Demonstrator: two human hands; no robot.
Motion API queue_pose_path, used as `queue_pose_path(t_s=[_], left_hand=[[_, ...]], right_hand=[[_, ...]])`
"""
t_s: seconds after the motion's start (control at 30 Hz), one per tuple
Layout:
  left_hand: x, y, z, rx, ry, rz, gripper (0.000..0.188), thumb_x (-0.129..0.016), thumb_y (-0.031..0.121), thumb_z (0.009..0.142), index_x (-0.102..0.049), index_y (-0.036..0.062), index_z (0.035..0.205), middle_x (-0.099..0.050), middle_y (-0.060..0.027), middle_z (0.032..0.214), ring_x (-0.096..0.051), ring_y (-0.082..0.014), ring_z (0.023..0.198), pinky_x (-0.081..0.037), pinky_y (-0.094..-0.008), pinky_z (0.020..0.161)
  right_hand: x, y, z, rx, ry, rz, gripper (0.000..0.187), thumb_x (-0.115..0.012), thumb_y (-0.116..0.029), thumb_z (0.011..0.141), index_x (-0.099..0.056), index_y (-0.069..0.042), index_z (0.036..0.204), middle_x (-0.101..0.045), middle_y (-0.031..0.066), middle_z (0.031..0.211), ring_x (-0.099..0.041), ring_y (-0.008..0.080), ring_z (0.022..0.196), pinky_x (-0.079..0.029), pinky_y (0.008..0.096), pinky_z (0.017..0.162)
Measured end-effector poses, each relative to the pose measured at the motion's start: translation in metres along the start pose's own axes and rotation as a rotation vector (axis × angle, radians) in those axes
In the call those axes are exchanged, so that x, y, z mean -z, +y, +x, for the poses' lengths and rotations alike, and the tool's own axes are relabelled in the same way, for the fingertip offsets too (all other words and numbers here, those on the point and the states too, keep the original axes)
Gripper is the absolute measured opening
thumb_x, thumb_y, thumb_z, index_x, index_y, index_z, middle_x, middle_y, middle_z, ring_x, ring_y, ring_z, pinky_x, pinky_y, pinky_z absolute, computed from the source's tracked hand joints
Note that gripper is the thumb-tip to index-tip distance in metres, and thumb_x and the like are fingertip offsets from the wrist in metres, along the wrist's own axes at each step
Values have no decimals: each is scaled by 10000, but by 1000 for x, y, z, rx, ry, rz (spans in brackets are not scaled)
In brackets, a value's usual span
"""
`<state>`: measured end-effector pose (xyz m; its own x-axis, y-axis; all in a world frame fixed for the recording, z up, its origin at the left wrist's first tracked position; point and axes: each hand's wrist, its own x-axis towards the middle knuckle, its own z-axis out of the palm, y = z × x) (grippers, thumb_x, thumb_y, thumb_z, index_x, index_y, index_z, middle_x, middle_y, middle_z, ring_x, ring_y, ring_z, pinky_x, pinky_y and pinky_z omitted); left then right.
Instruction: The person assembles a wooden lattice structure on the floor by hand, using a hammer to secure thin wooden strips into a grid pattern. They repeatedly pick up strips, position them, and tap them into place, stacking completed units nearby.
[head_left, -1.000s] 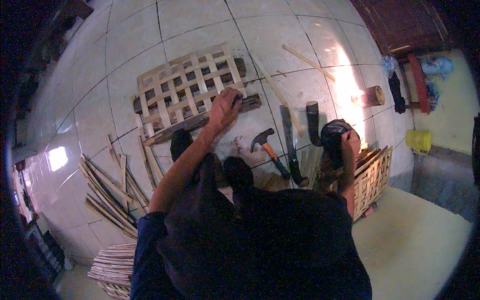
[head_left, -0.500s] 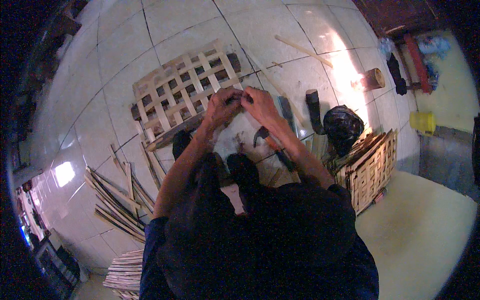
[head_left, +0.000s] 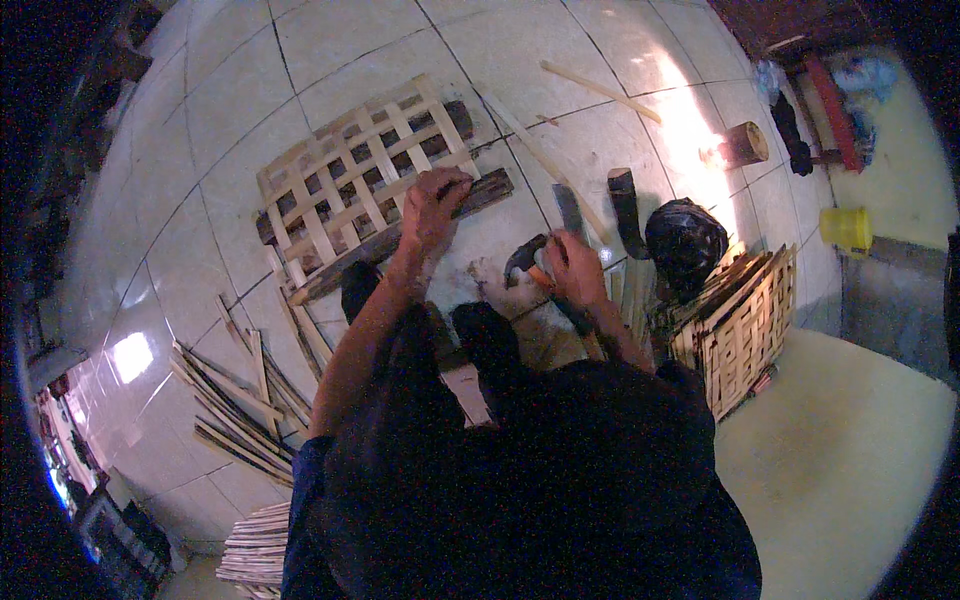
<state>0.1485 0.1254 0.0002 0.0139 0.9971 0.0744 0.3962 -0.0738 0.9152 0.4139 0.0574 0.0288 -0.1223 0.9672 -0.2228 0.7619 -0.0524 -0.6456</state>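
My left hand [head_left: 436, 200] hovers at the near right edge of a woven lattice panel [head_left: 375, 165] of pale wooden strips. Its fingers are pinched together, and whatever they hold is too small to make out. Under the panel's near edge runs a dark wooden bar [head_left: 492, 189]. My right hand [head_left: 578, 268] is down beside a claw hammer [head_left: 527, 258] with an orange and black handle. The fingers are bent and partly hidden, so I cannot tell if they grip it. A flat grey strip [head_left: 567, 210], possibly a blade, lies just beyond that hand.
Loose wooden strips [head_left: 235, 400] lie at the left. At the right are a dark curved piece [head_left: 624, 212], a black plastic bag [head_left: 686, 243], woven panels [head_left: 750, 330] standing in a stack, and a log [head_left: 744, 146]. A yellow container [head_left: 846, 230] stands farther right.
My hands have parted. The right one moved from beside the left, back and right to the hammer; the left stayed near the panel's edge. The view shifted slightly.
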Motion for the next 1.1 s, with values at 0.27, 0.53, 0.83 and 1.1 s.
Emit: queue_pose_path(t_s=[0.27, 0.53, 0.83, 1.1], left_hand=[[-1, 5, 3, 63, 40, 47, 147, -636, 149, 857, -657, 31, 942, -673, -123, 933, -649, -253, 838, -499, -345, 759], [1, 28, 5, 117, -5, 35, 155, -674, 161, 831, -671, 40, 927, -679, -110, 948, -649, -228, 859, -500, -334, 777], [-8, 8, 5, -129, 63, 126, 179, -688, 199, 811, -687, 73, 938, -668, -87, 994, -638, -269, 935, -501, -349, 806], [-13, 1, 6, -170, 60, 279, 193, -663, 242, 830, -689, 102, 960, -667, -73, 1045, -624, -270, 986, -496, -371, 834]], right_hand=[[-25, 16, -62, 11, 66, -93, 292, -575, -189, 892, -565, -88, 1165, -571, 178, 997, -570, 383, 942, -466, 435, 786], [-16, -1, -66, 66, 25, -36, 244, -484, -142, 910, -548, -93, 1140, -562, 155, 1022, -555, 368, 963, -450, 419, 804], [-29, 13, -66, 60, 76, 87, 317, -336, -268, 1006, -548, -64, 1121, -545, 141, 992, -541, 334, 894, -427, 393, 811], [-44, 26, -67, -420, -114, 1048, 351, -371, -343, 1012, -547, -53, 1099, -555, 82, 851, -502, 119, 802, -429, 288, 748]])
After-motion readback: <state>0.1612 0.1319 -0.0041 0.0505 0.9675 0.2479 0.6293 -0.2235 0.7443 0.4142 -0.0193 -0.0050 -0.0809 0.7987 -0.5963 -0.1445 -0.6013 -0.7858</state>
